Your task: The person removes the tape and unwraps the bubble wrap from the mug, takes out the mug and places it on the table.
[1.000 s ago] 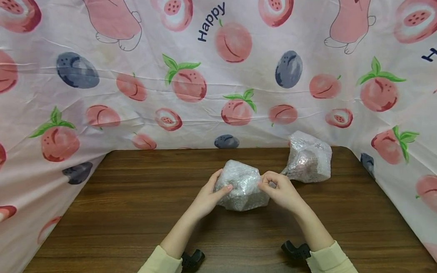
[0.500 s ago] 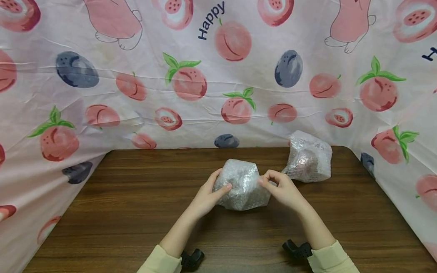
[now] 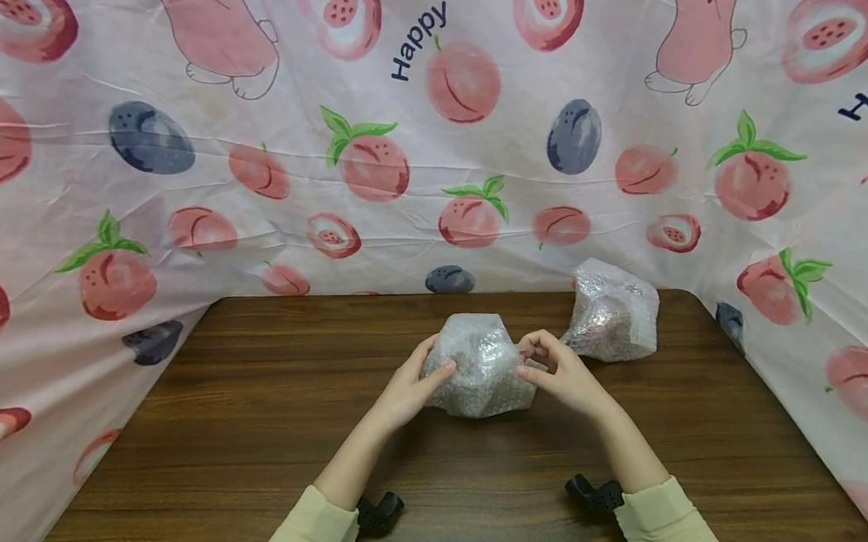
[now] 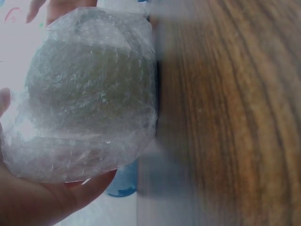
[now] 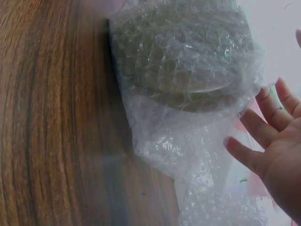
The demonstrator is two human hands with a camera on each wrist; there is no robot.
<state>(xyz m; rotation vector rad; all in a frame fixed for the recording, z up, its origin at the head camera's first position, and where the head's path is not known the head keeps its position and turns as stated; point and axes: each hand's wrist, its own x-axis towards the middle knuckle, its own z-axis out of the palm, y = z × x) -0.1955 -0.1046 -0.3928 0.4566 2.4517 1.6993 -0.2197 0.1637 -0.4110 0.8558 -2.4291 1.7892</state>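
A bubble-wrapped bundle (image 3: 477, 368) sits on the table between my hands in the head view. Through the wrap in the left wrist view a dull olive, rounded thing shows; its kind is hard to tell. My left hand (image 3: 410, 391) grips the bundle's left side, thumb in front and fingers behind. On the other side is my right hand (image 3: 563, 375), its fingertips at the wrap's right edge. The right wrist view shows those fingers (image 5: 258, 127) spread and slightly bent, not pinching, beside the bundle (image 5: 183, 56). A flap of loose wrap (image 5: 174, 146) sticks out there.
A second bubble-wrapped bundle (image 3: 614, 314) stands at the table's back right, near my right hand. The brown wooden table (image 3: 267, 464) is enclosed by a fruit-printed cloth (image 3: 285, 147) at the back and sides. Black wrist-camera mounts (image 3: 379, 515) sit on both wrists.
My right hand's fingers have gone from pinching the wrap's right edge to spreading apart there. The wrap's top has shifted slightly. My left hand keeps its grip.
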